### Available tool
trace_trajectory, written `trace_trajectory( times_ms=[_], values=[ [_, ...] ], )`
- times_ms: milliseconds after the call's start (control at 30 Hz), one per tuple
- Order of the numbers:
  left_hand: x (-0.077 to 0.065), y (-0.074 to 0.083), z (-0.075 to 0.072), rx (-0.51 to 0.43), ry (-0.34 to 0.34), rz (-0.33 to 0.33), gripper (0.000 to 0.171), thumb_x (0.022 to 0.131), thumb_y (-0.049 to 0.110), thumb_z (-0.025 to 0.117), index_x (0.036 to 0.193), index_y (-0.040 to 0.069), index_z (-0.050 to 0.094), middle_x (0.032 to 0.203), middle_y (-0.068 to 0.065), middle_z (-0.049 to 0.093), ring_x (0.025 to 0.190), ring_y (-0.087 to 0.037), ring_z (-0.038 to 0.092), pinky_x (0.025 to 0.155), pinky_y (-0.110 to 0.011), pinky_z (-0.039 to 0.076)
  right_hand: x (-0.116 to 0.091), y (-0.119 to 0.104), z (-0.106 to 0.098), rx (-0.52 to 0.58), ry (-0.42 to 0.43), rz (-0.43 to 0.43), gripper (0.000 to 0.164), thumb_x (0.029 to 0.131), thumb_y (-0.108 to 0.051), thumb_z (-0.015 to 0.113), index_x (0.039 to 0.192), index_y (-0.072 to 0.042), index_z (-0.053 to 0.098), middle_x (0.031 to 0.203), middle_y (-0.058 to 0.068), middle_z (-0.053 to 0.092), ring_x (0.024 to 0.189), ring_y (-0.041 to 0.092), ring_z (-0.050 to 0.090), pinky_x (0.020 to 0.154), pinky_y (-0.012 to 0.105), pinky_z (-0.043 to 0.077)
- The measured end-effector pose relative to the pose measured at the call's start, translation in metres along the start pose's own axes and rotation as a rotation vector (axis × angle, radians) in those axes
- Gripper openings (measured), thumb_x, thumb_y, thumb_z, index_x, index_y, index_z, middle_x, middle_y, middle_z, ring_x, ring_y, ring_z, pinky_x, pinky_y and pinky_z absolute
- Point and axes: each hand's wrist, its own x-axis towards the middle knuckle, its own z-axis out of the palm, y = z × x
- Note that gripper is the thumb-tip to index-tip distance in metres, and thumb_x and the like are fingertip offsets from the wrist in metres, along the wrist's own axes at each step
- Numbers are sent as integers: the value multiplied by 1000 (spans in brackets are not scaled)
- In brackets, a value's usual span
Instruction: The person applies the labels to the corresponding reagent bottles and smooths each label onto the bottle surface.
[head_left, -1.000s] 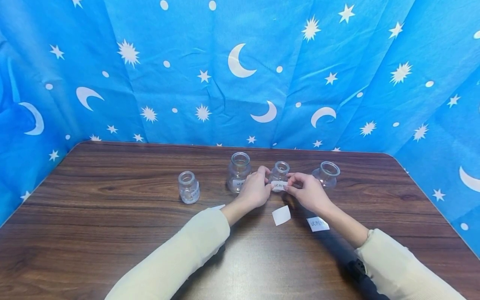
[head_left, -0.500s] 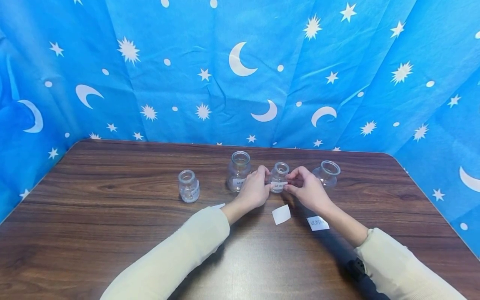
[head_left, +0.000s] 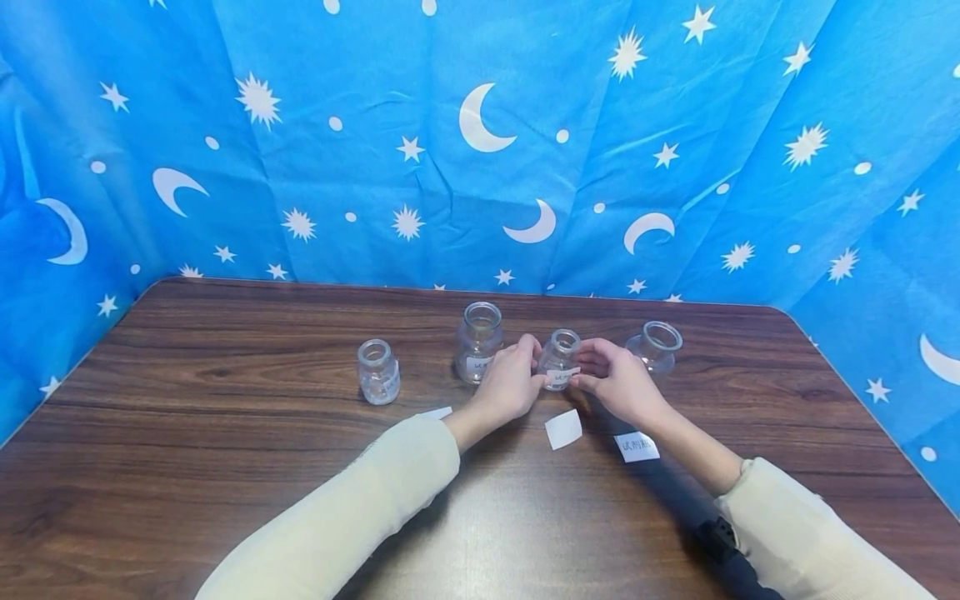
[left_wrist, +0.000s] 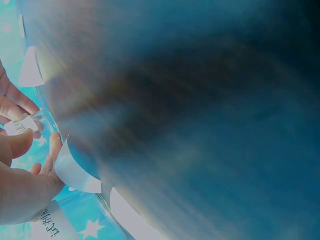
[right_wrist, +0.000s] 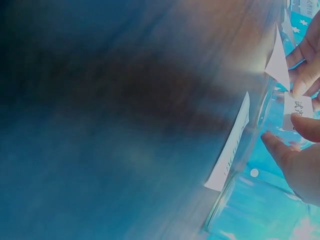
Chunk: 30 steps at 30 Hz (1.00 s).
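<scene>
A small clear glass bottle (head_left: 561, 354) stands between my two hands, tilted slightly to the right in the head view. Across its front lies a white label (head_left: 558, 379) with handwritten characters. My left hand (head_left: 512, 379) holds the bottle from the left, its thumb on the label as the left wrist view shows. From the right, my right hand (head_left: 624, 385) grips it with the thumb at the label's edge and the fingers behind the glass. The right wrist view shows both thumbs near the label (right_wrist: 296, 111).
A larger labelled bottle (head_left: 480, 337) stands behind my left hand, partly hidden. Another small labelled bottle (head_left: 378, 375) is further left. Behind my right hand stands a wide bottle (head_left: 656, 350). Blank paper (head_left: 564, 429) and a written label (head_left: 637, 447) lie nearer on the wooden table (head_left: 225, 467).
The small bottle has shifted slightly towards me and tilted. My right fingers have moved from the label's right edge to further round the bottle. The left hand stays almost still.
</scene>
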Motion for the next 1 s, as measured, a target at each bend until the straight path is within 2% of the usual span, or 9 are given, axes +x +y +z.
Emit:
trace_trajectory(
  times_ms=[200,500,633,1000],
  values=[
    [1,-1,1,19,21,13,30,80,19,70,103,9,53,88,-3,59,80,-16,57,72,-28,45,0,1,-1,7,-1,-3,36,81,4,63,114,11,50,107,27,59,100,37,58,83,41,47],
    [2,-4,3,58,48,40,36,76,20,74,107,9,59,84,0,60,74,-13,55,69,-25,44,0,1,-1,8,-3,-10,36,81,3,64,114,11,50,106,27,59,99,37,59,82,40,48],
    [2,-4,5,62,63,57,37,74,18,75,105,8,58,84,-1,61,75,-15,56,71,-26,44,-1,0,0,16,-7,-12,36,81,2,65,113,10,51,106,27,60,98,36,59,81,40,48],
    [1,-2,6,46,114,103,34,69,15,78,95,7,58,74,-2,58,65,-15,53,63,-27,42,-2,0,-1,-6,-9,2,37,80,1,66,113,11,51,106,27,60,98,36,60,79,40,49]
  ],
)
